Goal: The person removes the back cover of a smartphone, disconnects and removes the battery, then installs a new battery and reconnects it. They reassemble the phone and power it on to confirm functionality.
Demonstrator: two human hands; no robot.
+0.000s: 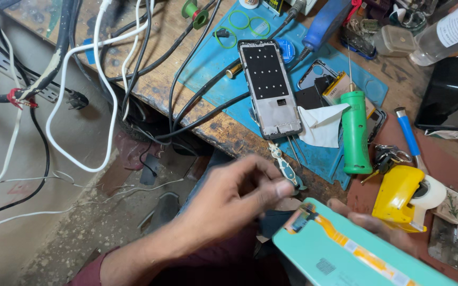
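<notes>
The left hand (234, 198) pinches the orange flex ribbon (345, 246) on the mint-green rectangular display panel (340, 254) at lower right; the right hand (377, 225) grips that panel from beneath. Risk: excess pull probably tears the ribbon. The bare phone frame (270, 87) lies on the bench (160, 79) above.

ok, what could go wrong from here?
1. The left hand pinches at the orange flex cable on the mint panel; a hard pull could tear it.
2. The right hand shows only fingertips under the panel, which is held off the bench edge above the floor; a slip could drop it.
3. The phone frame lies over black cables near the edge and could slide off.
</notes>
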